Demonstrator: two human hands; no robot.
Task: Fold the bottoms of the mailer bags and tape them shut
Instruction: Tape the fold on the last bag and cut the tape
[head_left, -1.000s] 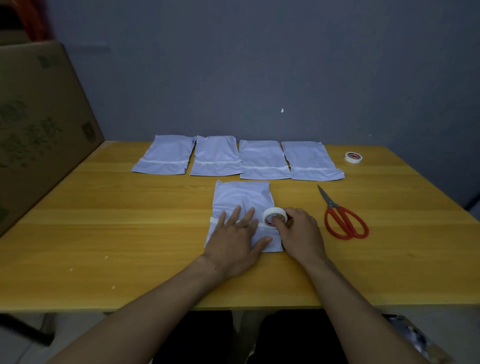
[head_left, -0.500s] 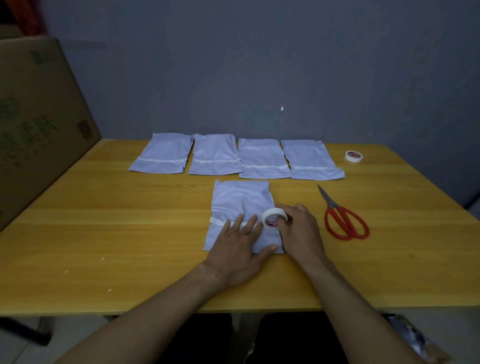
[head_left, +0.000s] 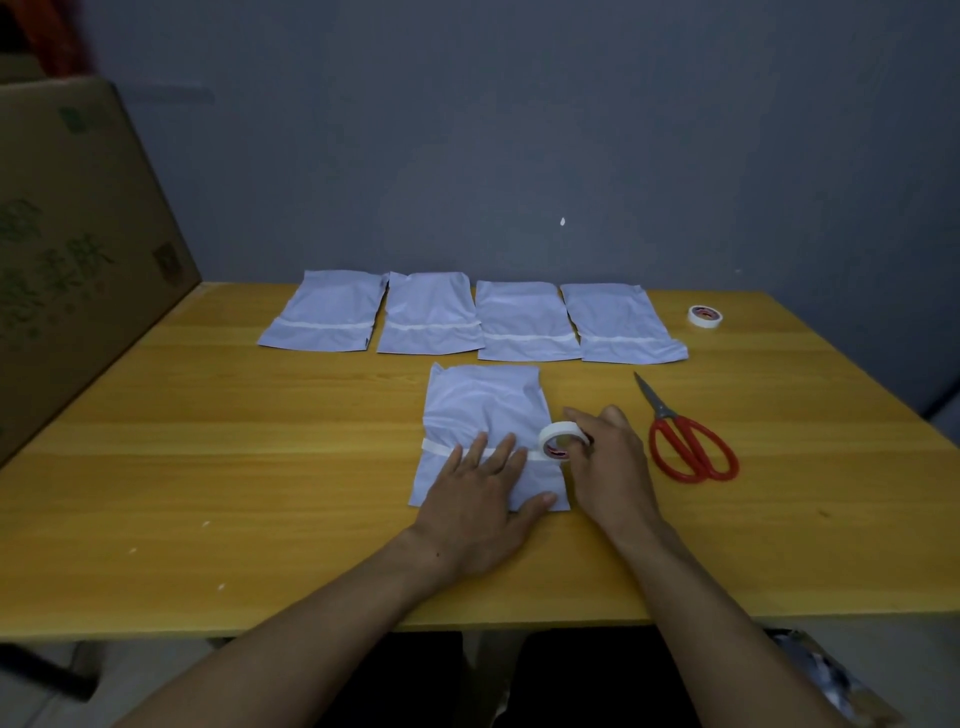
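A white mailer bag (head_left: 485, 410) lies in the middle of the wooden table (head_left: 208, 467), its near end folded up. A strip of white tape runs across the fold from the bag's left edge. My left hand (head_left: 483, 499) presses flat on the fold, fingers straight over the tape. My right hand (head_left: 608, 462) grips the tape roll (head_left: 561, 440) at the bag's right edge, the strip still joined to the roll. Several taped mailer bags (head_left: 527, 325) lie in a row at the back.
Red-handled scissors (head_left: 685, 441) lie just right of my right hand. A second tape roll (head_left: 705, 316) sits at the back right. A large cardboard box (head_left: 67, 249) leans along the table's left side. A grey wall stands behind.
My right hand has drawn the tape roll a little further right, to the bag's right edge. My left hand stays pressed on the fold.
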